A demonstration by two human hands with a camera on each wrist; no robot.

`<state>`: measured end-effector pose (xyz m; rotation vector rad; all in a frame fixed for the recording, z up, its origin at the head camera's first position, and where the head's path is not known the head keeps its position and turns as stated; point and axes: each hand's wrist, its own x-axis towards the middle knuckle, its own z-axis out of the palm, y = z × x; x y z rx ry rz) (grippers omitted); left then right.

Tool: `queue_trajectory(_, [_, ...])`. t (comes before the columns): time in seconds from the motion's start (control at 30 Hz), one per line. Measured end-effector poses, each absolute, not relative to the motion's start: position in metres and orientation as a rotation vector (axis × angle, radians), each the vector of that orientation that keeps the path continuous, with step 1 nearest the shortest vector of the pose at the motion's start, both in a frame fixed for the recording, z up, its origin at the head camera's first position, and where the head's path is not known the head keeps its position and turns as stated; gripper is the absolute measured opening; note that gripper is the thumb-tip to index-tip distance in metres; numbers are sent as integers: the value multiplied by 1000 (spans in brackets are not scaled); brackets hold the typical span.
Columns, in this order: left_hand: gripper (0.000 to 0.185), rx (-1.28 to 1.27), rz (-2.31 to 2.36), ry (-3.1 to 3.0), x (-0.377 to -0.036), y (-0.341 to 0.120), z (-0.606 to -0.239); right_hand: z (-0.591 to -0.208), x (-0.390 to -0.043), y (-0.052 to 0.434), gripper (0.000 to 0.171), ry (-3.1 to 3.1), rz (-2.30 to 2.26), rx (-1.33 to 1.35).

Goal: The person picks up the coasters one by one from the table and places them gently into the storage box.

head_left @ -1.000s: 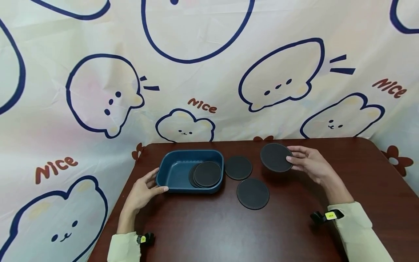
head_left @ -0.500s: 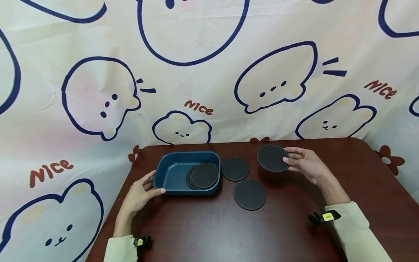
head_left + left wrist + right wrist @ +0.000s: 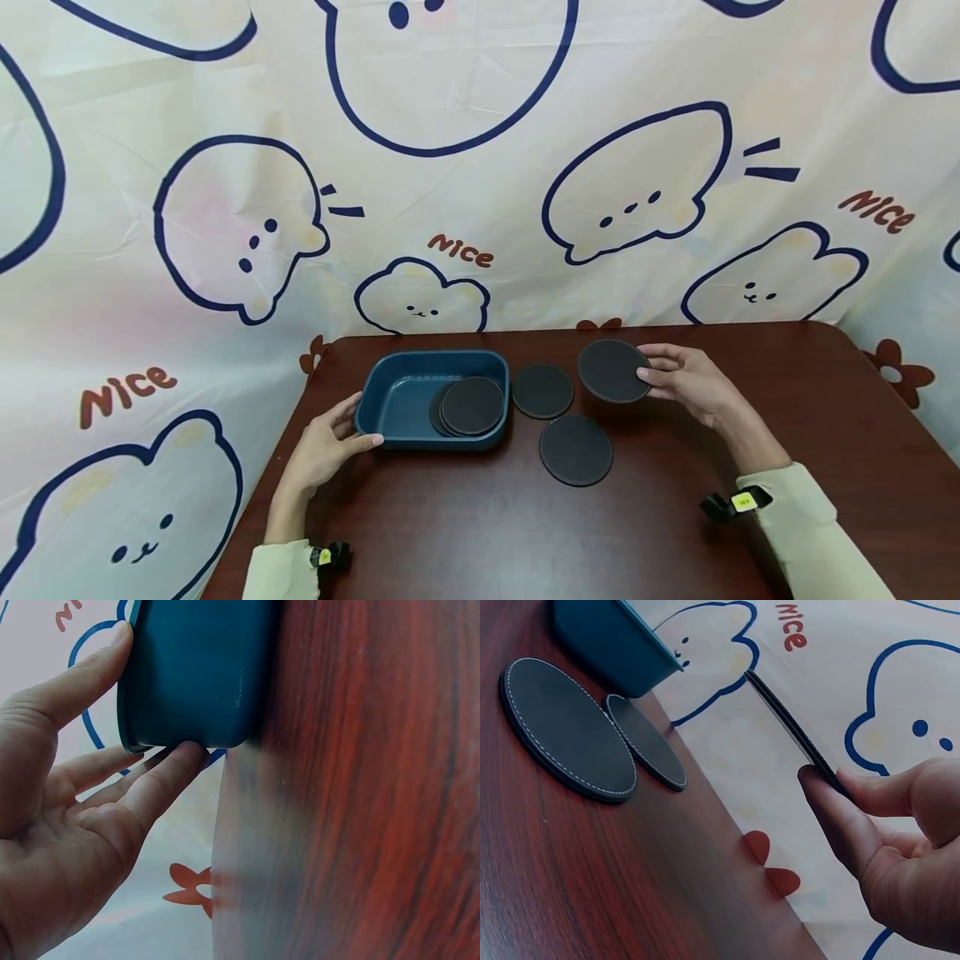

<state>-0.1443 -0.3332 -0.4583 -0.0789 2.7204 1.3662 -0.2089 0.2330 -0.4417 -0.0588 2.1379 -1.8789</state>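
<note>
Nearest on the dark wooden table (image 3: 465,533), one black round coaster (image 3: 576,450) lies flat, with a second flat coaster (image 3: 542,391) just beyond it, close beside the blue tray (image 3: 397,392). Inside that tray, at its right end, two more coasters (image 3: 471,406) lie overlapped, the lower one mostly hidden by the upper; the tray's left part is bare. The left hand (image 3: 324,446) rests against the tray's near left corner, fingers nearly straight, thumb along the front wall and fingertips (image 3: 184,754) touching the side, gripping nothing. Farther back, the right hand (image 3: 693,383) pinches a lifted coaster (image 3: 613,371) by its right edge between thumb and fingers, holding it clear of the table. The right wrist view shows that coaster (image 3: 791,731) edge-on, so its face cannot be read. Behind everything hangs a cartoon-printed cloth (image 3: 225,167).
</note>
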Motion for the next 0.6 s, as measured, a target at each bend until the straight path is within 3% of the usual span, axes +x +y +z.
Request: queue_trajectory(0.6, [87,-73,1378,2712,-145,-334,-460,-448,-217,202,65,2127,-1860,-59])
